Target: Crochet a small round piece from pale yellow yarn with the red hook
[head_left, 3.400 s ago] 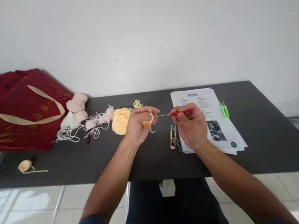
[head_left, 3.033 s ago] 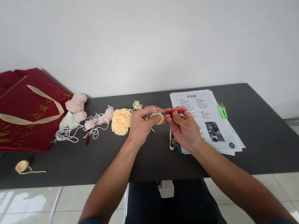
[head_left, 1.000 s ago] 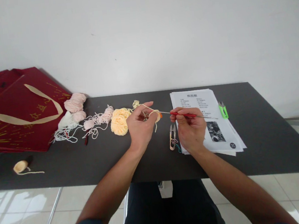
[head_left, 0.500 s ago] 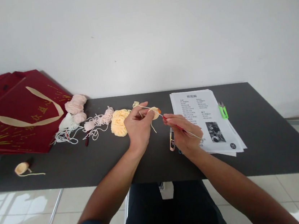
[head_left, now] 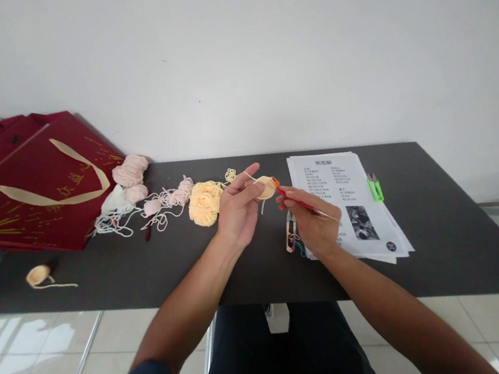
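Between the thumb and fingers of my left hand (head_left: 240,212) is a small cream-yellow crochet piece (head_left: 267,188), with yarn running over the raised index finger. An orange stitch marker (head_left: 275,181) sits at the piece's right edge. My right hand (head_left: 314,218) is closed around a red crochet hook (head_left: 304,204), its tip close to the piece; whether it is inside a stitch I cannot make out. Just left of my left hand lies a ball of yellow yarn (head_left: 205,203). Partly behind my right hand, a pair of thread snips (head_left: 290,230) rests beside the papers.
Printed pattern sheets (head_left: 372,220) lie on the dark table (head_left: 439,218) at right, with green snips (head_left: 374,187) on their edge. Pink yarn (head_left: 131,170), white yarn (head_left: 115,202) and red paper bags (head_left: 36,189) are at left. A small crocheted cup (head_left: 38,275) sits near the front left.
Both hands have shifted slightly right with the crochet piece and hook. The left index finger is stretched out more, and the orange marker shows more clearly. The view has turned slightly.
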A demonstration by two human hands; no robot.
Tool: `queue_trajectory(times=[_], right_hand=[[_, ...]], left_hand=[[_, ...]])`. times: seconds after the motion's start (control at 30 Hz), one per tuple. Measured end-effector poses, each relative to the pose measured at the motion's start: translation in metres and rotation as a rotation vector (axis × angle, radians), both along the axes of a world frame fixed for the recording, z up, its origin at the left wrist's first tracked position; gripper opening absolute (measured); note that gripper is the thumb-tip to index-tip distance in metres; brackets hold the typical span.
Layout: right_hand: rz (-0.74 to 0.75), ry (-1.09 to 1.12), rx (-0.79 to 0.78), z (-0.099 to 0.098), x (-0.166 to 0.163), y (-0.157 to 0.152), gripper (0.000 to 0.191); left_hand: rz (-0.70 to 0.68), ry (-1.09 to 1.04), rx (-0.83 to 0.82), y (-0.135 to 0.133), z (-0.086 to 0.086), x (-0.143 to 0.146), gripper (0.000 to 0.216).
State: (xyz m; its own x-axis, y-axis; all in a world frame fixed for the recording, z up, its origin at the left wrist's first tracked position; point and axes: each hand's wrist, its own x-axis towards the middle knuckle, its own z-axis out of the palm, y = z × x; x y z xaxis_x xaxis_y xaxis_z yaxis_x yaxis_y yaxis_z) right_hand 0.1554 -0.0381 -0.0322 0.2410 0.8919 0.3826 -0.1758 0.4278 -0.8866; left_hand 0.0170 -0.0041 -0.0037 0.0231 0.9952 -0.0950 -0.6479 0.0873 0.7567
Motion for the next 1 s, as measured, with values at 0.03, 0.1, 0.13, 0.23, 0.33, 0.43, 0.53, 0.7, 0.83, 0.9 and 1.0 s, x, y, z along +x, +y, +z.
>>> queue_trajectory(times=[0.03, 0.1, 0.13, 0.23, 0.33, 0.43, 0.53, 0.7, 0.83, 0.9, 1.0], right_hand=[[0.011, 0.042, -0.011, 0.000, 0.000, 0.001, 0.011], [0.048, 0.124, -0.029, 0.001, 0.001, 0.005, 0.009], [0.074, 0.156, -0.038, 0.002, 0.003, 0.007, 0.008], [0.112, 0.190, -0.051, 0.003, 0.008, 0.012, 0.011], [0.067, 0.127, -0.016, 0.005, 0.013, 0.012, 0.013], [0.006, 0.027, 0.038, 0.006, 0.015, 0.007, 0.010], [-0.014, 0.005, 0.056, 0.007, 0.016, 0.004, 0.010], [0.096, 0.182, 0.014, 0.008, 0.019, 0.011, 0.017], [0.163, 0.311, -0.098, 0.014, 0.019, 0.013, 0.022], [0.183, 0.343, -0.123, 0.016, 0.019, 0.013, 0.022], [0.220, 0.394, -0.167, 0.016, 0.019, 0.013, 0.021]], left_hand=[[-0.012, 0.003, -0.007, 0.000, 0.001, 0.000, 0.045], [-0.028, 0.039, -0.014, 0.000, 0.001, -0.001, 0.048], [-0.033, 0.067, -0.012, -0.001, 0.000, -0.001, 0.048], [-0.020, 0.159, 0.022, -0.001, -0.002, -0.002, 0.049], [0.039, 0.285, 0.069, -0.001, -0.006, -0.002, 0.050], [0.112, 0.426, 0.116, -0.001, -0.007, -0.003, 0.047], [0.162, 0.550, 0.213, -0.002, -0.007, -0.004, 0.042], [0.105, 0.509, 0.280, -0.001, -0.009, -0.007, 0.038], [0.003, 0.338, 0.244, 0.002, -0.011, -0.008, 0.040], [-0.018, 0.289, 0.237, 0.003, -0.010, -0.009, 0.039], [-0.017, 0.271, 0.230, 0.003, -0.008, -0.009, 0.037]])
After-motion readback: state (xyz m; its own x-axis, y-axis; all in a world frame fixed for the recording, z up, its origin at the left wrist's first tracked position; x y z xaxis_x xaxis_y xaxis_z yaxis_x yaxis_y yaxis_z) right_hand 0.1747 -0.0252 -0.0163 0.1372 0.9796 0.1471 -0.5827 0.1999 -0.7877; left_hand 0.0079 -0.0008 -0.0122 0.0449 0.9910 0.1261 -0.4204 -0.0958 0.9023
